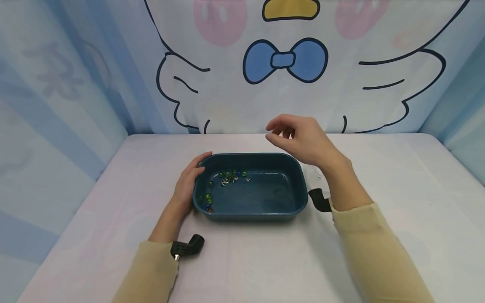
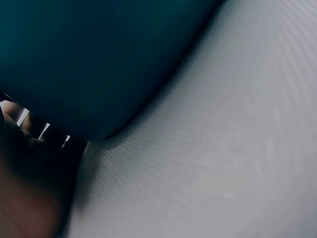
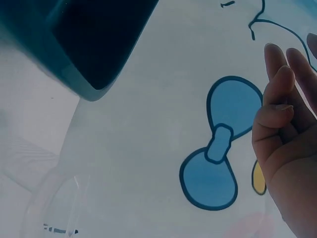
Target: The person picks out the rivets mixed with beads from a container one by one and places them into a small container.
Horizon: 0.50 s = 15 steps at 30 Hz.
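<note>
A dark teal rectangular tub [image 1: 250, 217] stands on the table. In the head view my left hand [image 1: 185, 185] holds its left end, thumb at the rim and fingers along the outside. Glass marbles [image 1: 209, 196], green and blue, lie along the tub's left side and far left part. Among them are several small shiny metal pieces [image 1: 224, 182], too small to name. My right hand [image 1: 303, 136] hangs in the air above the tub's far right corner, fingers loosely bent and nothing in them. In the right wrist view its fingers [image 3: 277, 84] are apart from the tub.
Beside the tub's right end, partly behind my right forearm, is a clear see-through container [image 3: 59, 198]. A pale cloth covers the table [image 1: 242, 261]. Behind it hangs a curtain [image 1: 227, 101] printed with a cartoon figure and a blue bow tie.
</note>
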Tool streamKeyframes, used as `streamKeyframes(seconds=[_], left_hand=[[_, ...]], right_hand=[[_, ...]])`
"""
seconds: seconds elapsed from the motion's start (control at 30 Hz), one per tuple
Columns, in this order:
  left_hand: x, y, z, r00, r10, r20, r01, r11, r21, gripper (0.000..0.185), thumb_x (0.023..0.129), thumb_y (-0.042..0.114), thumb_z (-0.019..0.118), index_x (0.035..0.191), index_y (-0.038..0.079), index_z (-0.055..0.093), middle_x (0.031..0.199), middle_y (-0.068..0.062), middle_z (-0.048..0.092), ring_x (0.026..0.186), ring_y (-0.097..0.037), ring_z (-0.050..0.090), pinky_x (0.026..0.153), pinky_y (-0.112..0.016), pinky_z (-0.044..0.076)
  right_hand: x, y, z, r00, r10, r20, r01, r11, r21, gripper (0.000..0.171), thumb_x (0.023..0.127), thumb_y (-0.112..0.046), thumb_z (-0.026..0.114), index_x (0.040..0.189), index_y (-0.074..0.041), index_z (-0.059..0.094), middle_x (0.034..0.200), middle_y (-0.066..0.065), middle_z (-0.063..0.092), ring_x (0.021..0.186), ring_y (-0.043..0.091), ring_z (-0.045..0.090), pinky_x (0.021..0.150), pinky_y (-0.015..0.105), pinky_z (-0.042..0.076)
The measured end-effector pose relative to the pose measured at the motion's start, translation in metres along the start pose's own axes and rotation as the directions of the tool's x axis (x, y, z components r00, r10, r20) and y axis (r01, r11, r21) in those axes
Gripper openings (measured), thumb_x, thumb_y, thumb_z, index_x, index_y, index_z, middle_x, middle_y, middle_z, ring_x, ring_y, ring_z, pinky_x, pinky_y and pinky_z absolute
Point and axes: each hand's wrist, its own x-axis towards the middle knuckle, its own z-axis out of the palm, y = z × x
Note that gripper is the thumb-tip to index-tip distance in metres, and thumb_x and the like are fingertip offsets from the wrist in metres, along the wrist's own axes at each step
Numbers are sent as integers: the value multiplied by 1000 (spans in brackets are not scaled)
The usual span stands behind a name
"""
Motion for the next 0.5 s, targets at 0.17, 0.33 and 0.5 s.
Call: streamKeyframes(seconds=[0.17, 0.33, 0.5], left_hand=[[1, 0, 0, 1000, 7, 0, -7, 1000, -7, 51, 104, 13, 30, 153, 13, 44, 156, -4, 40, 143, -18, 33, 117, -39, 24], [3, 0, 1, 1000, 6, 2, -6, 1000, -1, 51, 104, 12, 30, 152, 13, 45, 156, -5, 41, 144, -19, 33, 117, -39, 23], [1, -1, -1, 1000, 0, 2, 0, 1000, 1, 51, 104, 12, 30, 153, 12, 44, 156, -6, 40, 144, -20, 33, 117, -41, 23]], right_hand=[[5, -5, 3, 1000, 2, 17, -1, 1000, -11, 21, 97, -21, 67, 113, -9, 72, 94, 3, 65, 83, 21, 53, 71, 38, 44], [9, -11, 4, 999, -18, 35, 18, 1000, -2, 20, 98, -19, 65, 112, -8, 72, 95, 5, 67, 85, 22, 54, 74, 38, 44], [15, -14, 8, 998, -43, 54, 43, 999, 10, 20, 99, -20, 64, 112, -7, 72, 97, 6, 68, 86, 22, 54, 75, 38, 44]])
